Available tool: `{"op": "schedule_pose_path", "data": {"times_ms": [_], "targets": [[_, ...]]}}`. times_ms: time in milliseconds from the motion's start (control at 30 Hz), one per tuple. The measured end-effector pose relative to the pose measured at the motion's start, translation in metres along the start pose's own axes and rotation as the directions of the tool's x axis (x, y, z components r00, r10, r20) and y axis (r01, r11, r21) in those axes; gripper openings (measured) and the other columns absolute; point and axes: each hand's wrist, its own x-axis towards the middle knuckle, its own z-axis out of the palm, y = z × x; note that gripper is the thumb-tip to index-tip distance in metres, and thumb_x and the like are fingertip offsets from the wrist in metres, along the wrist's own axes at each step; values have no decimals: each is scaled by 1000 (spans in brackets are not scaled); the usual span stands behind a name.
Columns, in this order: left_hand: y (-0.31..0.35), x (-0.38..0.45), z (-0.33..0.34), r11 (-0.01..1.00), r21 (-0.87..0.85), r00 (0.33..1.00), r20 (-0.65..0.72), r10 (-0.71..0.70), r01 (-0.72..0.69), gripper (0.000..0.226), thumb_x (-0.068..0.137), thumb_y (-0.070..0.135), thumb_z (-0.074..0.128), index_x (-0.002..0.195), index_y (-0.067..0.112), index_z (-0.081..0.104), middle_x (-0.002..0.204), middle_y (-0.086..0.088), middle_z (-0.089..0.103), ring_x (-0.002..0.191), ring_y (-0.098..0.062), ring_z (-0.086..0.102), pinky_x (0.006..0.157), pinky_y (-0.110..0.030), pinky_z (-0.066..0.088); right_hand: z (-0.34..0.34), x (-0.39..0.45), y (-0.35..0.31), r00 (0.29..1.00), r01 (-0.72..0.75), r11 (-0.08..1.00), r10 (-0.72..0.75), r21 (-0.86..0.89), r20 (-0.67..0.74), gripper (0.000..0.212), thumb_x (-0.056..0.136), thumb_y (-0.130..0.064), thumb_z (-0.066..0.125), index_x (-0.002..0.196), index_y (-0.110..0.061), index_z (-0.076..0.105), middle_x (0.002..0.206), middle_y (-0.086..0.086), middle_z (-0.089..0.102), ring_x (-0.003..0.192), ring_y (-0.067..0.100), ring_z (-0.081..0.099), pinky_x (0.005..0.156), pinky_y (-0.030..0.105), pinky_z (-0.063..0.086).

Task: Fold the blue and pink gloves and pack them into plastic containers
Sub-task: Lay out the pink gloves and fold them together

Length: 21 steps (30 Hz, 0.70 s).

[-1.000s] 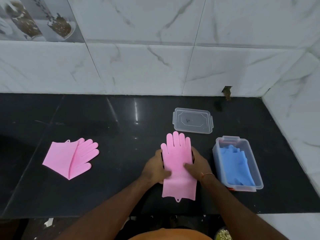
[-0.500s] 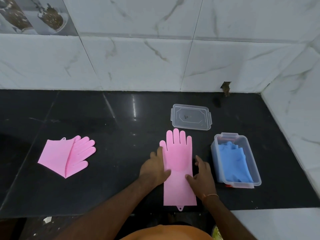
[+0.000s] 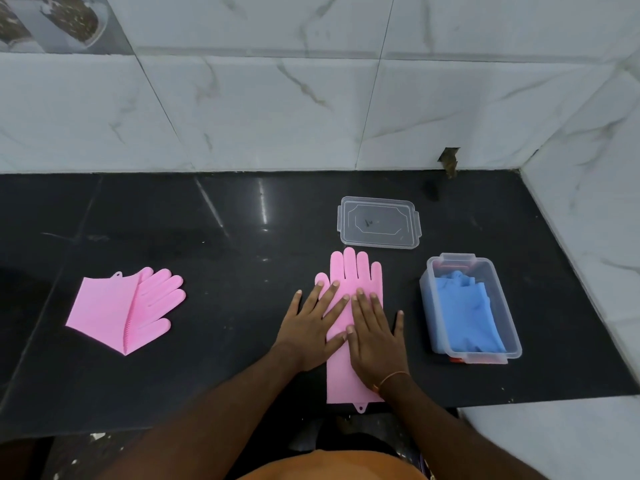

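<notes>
A pink glove (image 3: 356, 271) lies flat and lengthwise on the black counter, fingers pointing to the wall, cuff at the counter's front edge. My left hand (image 3: 311, 323) rests flat on its left side, fingers spread. My right hand (image 3: 375, 330) lies flat on its middle, fingers spread. Neither hand grips anything. A second pink glove (image 3: 128, 308) lies folded at the left. A clear plastic container (image 3: 512, 337) at the right holds folded blue gloves (image 3: 464, 313).
A clear lid (image 3: 379, 221) lies beyond the flat glove's fingertips. Marble-tiled walls close the back and right side of the counter (image 3: 225, 271). A hole in the wall (image 3: 449, 160) sits at the back right.
Both hands moved from the glove's edges onto its top and now lie flat with fingers spread. The glove itself has stayed in place.
</notes>
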Motion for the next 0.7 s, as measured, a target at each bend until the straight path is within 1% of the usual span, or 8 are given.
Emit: {"op": "schedule_pose_path", "data": {"times_ms": [133,233,300,367,433,533,600,700], "targets": [[-1,-1,-3,1000,-9,1000,6,16,-16,81,104,77,9,172,40,-14,179,7,-28,167,-24,-23,135,-62,-4,0,-4,0,1000,-4,1000,5,-23,11,67,108,-53,11,168,-32,-12,176,-11,-14,164,16,-13,127,69,-4],[-1,-3,-9,1000,-22,1000,14,13,-12,80,106,76,14,172,40,-13,179,8,-25,167,-25,-23,134,-64,-4,-4,-4,-4,999,-23,998,25,-50,30,68,107,-55,7,168,-31,-12,176,-10,-15,164,17,-14,124,70,-10],[-4,-5,-15,999,-38,1000,-8,5,-6,80,106,75,14,173,39,-10,181,8,-21,168,-25,-20,134,-64,-2,-8,-1,-9,999,-32,997,34,-67,33,69,108,-55,11,168,-30,-9,176,-9,-14,164,18,-13,124,70,-11],[-12,-10,-21,998,-55,999,-31,-10,8,78,107,73,15,173,38,-7,182,7,-16,169,-25,-15,135,-63,1,-14,3,-20,1000,-13,998,14,-60,7,69,109,-53,21,170,-26,1,177,-5,-6,165,20,-5,126,70,-3],[-27,-17,-28,998,-51,998,-46,-36,33,77,109,68,20,174,35,-5,183,5,-14,169,-26,-13,135,-63,2,-20,10,-39,999,35,998,-36,-50,-34,67,110,-50,28,169,-23,13,177,-2,6,165,21,3,127,67,3],[-57,-31,-39,995,-50,993,-86,-86,82,74,111,60,26,175,33,0,183,6,-12,169,-25,-13,136,-60,2,-24,24,-79,992,104,995,-103,7,-76,64,109,-46,32,168,-23,22,176,-2,19,164,19,10,130,60,7],[-84,-44,-43,989,-68,984,-118,-136,129,72,111,57,26,175,33,3,184,7,-10,170,-25,-12,135,-59,2,-26,34,-114,985,152,987,-147,59,-86,60,108,-44,35,165,-24,30,172,-3,30,162,19,20,131,54,12],[-131,-69,-48,971,-101,963,-143,-229,216,71,111,53,31,175,34,5,184,7,-3,170,-28,-7,135,-59,5,-24,44,-166,970,236,967,-228,99,-83,56,106,-41,40,160,-23,39,164,-1,44,152,20,39,127,49,31]]}}
